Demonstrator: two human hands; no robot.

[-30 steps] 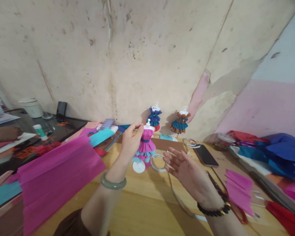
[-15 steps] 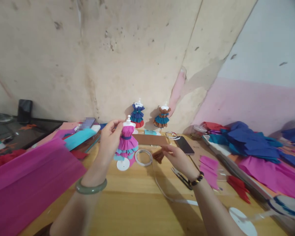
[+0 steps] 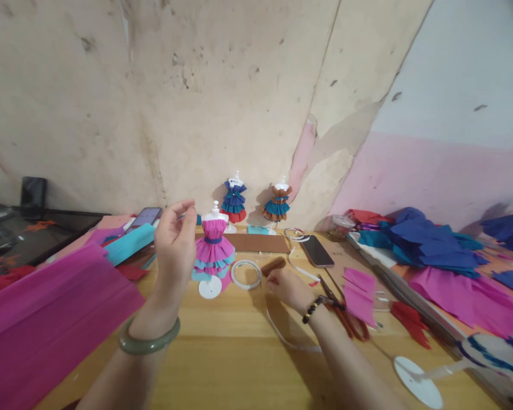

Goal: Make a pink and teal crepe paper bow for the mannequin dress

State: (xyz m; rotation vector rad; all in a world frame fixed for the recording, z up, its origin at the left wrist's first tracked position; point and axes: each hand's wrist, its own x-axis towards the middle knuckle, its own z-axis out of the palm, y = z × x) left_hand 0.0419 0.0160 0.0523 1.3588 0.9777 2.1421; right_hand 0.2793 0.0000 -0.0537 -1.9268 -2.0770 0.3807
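A small white mannequin in a pink and light-blue ruffled dress (image 3: 214, 250) stands upright on its white round base (image 3: 210, 287). Just left of it, my left hand (image 3: 177, 233) is raised with bent fingers, thumb near the fingertips; whether anything is between them is too small to tell. My right hand (image 3: 288, 287) is closed beside a folded brown piece (image 3: 273, 265), its fingertips at the lower edge of that piece. Between the hands lies a white ring of tape (image 3: 245, 274). Scissors with red-brown handles (image 3: 354, 324) are partly covered by my right wrist.
Two dressed mannequins, one blue (image 3: 234, 197) and one brown and teal (image 3: 277, 204), stand by the wall. A phone (image 3: 317, 251) lies behind my right hand. Pink paper (image 3: 60, 319) spreads at left. Blue fabric (image 3: 436, 239) is heaped at right, and a mannequin lies tipped at lower right.
My left hand has come off the pink-dressed mannequin and moved left. My right hand has moved slightly left and lower, with its fingers curled. More of the scissors shows.
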